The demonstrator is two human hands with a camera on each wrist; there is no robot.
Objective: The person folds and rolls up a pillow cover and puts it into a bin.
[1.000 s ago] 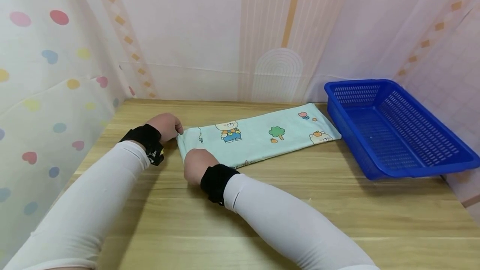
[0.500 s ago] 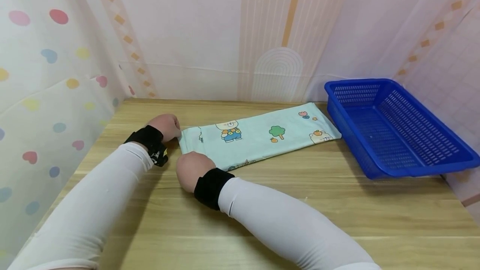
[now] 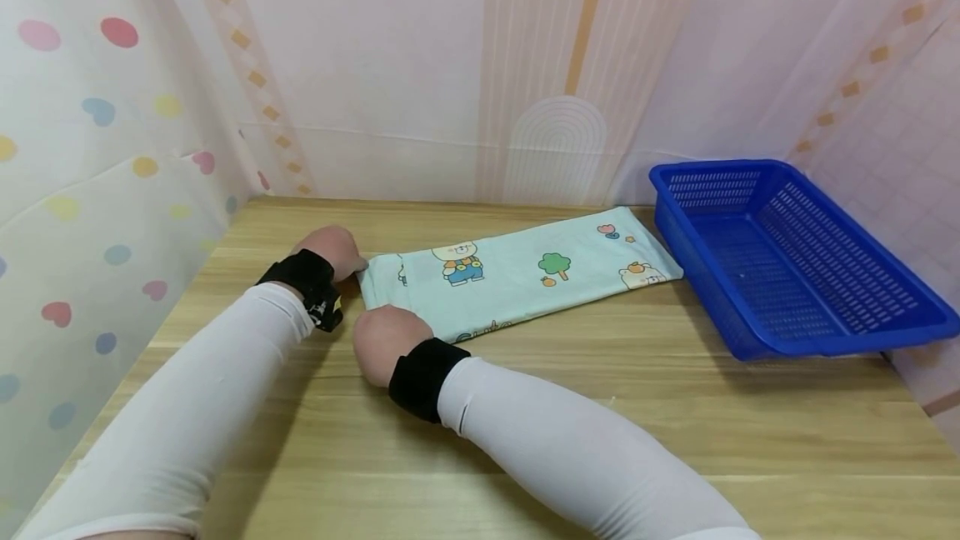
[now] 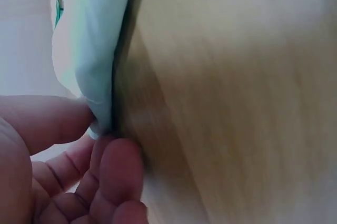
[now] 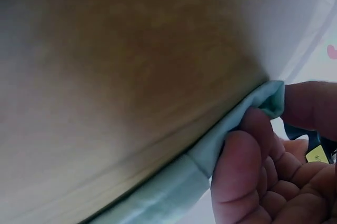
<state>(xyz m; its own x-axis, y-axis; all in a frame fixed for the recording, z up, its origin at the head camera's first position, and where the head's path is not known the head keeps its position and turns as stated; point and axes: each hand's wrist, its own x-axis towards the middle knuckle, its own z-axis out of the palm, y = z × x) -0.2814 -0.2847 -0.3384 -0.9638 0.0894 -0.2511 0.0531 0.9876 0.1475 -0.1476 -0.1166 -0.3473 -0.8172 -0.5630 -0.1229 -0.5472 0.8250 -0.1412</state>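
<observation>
- Mint cloth (image 3: 510, 277) runs lengthwise toward the far-right corner of the tabletop (image 3: 810, 432).
- I see left hand (image 3: 330, 248) pinching its far-left corner, right hand (image 3: 388, 344) its near-left.

Head view: bright, diffuse illumination and crisp detail; soft shadows fall on the wooden table (image 3: 600, 457) alongside the left sleeve (image 3: 150, 432) and beneath the blue basket (image 3: 780, 273). Wrist views: dimmer and softer, the wooden table blurred; dark shading borders the cloth (image 4: 100, 34); in the right wrist view, murky brown shade fades to pale haze leftward.
</observation>
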